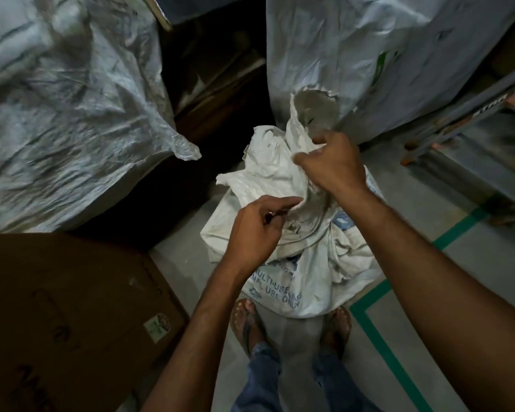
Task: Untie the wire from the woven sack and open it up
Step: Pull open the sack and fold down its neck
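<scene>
A white woven sack (pixel 309 281) with blue print stands on the floor between my feet, its crumpled top bunched upward. My right hand (pixel 333 162) grips a fold of the sack's top flap and holds it up. My left hand (pixel 256 230) is at the sack's neck, fingers pinched together at the gathered fabric. Something thin and dark shows between those fingers; whether it is the wire I cannot tell.
Large white wrapped bales stand at the left (pixel 66 99) and at the back right (pixel 399 55). A brown cardboard box (pixel 72 316) sits at the lower left. Green tape lines (pixel 381 346) mark the grey floor. A metal frame (pixel 464 120) is at the right.
</scene>
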`<state>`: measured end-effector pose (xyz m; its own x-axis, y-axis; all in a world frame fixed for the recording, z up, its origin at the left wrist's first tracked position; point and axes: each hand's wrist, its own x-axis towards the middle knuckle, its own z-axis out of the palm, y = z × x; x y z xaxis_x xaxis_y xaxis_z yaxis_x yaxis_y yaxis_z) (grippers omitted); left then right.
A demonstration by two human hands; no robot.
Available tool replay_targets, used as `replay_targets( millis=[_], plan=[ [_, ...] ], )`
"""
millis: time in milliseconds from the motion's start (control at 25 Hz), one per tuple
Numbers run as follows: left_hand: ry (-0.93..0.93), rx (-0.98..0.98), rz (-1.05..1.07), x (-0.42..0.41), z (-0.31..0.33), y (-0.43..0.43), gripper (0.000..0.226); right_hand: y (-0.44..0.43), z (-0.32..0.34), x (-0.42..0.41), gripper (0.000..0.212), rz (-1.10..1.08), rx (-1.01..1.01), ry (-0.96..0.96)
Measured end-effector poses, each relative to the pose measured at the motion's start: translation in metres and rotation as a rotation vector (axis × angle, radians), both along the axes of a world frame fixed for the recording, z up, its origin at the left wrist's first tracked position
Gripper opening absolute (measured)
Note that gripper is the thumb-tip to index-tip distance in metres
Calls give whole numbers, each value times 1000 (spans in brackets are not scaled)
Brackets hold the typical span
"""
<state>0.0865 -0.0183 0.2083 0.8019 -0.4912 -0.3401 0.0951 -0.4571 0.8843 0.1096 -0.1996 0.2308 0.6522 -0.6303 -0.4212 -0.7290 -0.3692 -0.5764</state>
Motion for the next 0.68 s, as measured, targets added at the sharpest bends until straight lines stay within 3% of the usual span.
replay_targets(
  millis=[80, 200, 280, 360, 440, 520, 600, 680],
  plan=[
    [64, 34, 60, -5, 11, -2, 40, -2, 14, -11, 33, -91, 52, -36],
    [214, 15, 449, -20, 32, -11, 21, 2, 33, -44, 17, -327, 197, -94],
    [450, 32, 700, -31, 46, -21, 44, 10, 43, -71, 14, -512, 366, -128],
    [700, 9, 824, -39, 57, -29, 67, 19, 51, -100, 7, -705, 547, -194],
    [880, -114, 844, -47, 67, -35, 67, 33, 63, -126, 20, -771, 562, -187],
    [776, -133, 777, -55, 73, -37, 62, 44, 73, -153, 57, -578, 289, -94],
    [571, -91, 678, -65, 80, -36, 63, 46, 86, -176, 85, -152, -143, -37],
    [446, -96, 586, -78, 94, -33, 63, 37, 96, -189, 86, 184, -423, -19]
  ],
)
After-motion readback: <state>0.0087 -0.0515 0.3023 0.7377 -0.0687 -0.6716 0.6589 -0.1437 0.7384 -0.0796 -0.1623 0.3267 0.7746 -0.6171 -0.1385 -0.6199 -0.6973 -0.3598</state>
